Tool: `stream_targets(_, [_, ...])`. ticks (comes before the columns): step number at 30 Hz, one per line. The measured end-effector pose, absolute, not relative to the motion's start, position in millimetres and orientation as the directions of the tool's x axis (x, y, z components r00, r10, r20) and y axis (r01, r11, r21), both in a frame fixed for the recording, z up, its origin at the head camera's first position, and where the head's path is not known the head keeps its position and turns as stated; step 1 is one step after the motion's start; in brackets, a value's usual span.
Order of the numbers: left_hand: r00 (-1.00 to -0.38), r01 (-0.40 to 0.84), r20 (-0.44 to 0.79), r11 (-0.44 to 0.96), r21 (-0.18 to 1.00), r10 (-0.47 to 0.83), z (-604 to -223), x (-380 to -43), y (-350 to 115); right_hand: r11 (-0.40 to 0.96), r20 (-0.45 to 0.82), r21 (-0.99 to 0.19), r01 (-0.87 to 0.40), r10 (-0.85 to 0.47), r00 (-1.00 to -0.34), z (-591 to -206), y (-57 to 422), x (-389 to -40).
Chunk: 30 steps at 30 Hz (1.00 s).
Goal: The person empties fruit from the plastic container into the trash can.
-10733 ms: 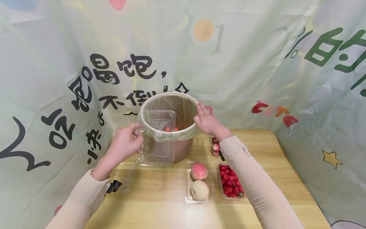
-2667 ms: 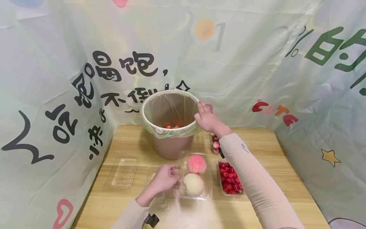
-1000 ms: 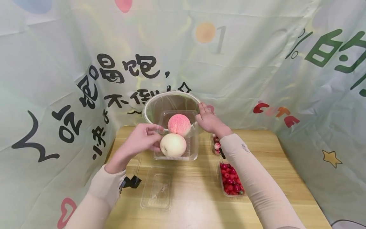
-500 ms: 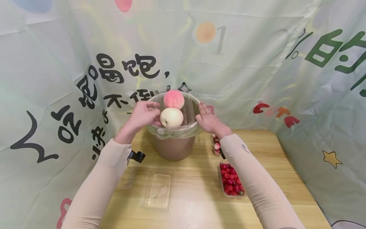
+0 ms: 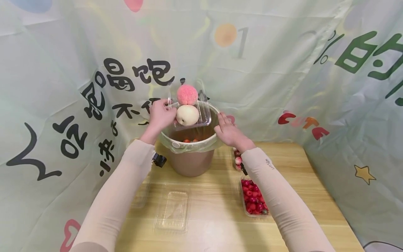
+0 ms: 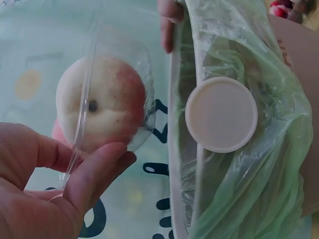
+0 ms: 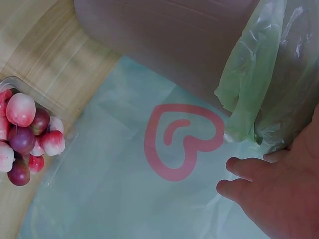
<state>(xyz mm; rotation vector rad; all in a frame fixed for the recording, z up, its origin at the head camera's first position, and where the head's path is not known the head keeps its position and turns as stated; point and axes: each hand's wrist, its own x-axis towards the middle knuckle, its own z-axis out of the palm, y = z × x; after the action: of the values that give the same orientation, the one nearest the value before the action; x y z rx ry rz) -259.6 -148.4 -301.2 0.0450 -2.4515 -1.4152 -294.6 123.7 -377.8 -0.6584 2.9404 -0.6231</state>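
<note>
**Clear tray (image 5: 205, 116) with two peaches held up at the bin (image 5: 191, 162)**

The tray is higher than the bin's rim and apart from it, roughly parallel to the opening; whether it is directly over the opening or a little beyond it, I cannot tell. In it sit a pink peach (image 5: 187, 94) on the far side and a pale peach (image 5: 188, 115) on the near side.

The left hand (image 5: 161, 115) pinches the tray's left edge between thumb and fingers. The right hand (image 5: 231, 132) rests on the right side of the bin's rim, its fingers fairly straight, apparently steadying it.

The step in hand looks like bringing the tray to the bin's mouth, both peaches not yet out of it. The next move seems to call for a firm pinch and a controlled tilt, since the weight hangs from one edge and round fruit could roll.

A green liner (image 6: 269, 164) folds over the bin's rim, and small orange-red fruit (image 5: 186, 140) lies inside. On the bench (image 5: 217, 224), a see-through container (image 5: 172, 211) lies on the near side of the bin. A punnet (image 5: 254, 216) of red berries (image 5: 253, 196) stands to the bin's near right, and pink and plum-coloured fruit (image 7: 30, 129) sits just right of it.
</note>
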Motion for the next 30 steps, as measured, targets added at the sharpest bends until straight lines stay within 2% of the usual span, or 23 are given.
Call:
stream_targets(11, [-0.871, 0.134, 0.351, 0.522, 0.843, -0.344, -317.6, -272.4, -138.0, 0.830, 0.037, -0.394, -0.394, -0.414, -0.909, -378.1, 123.2, -294.1])
stream_targets(22, [-0.791, 0.231, 0.467, 0.514, 0.826, -0.394, -336.7, -279.7, -140.0, 0.833, 0.039, -0.391, -0.392, -0.410, -0.911, -378.2, 122.7, -294.9])
stream_targets(30, [-0.747, 0.247, 0.515, 0.544, 0.802, -0.420, -345.9, -282.7, -137.6, 0.831, 0.024, -0.404, -0.382, -0.408, -0.913, -378.2, 122.6, -294.1])
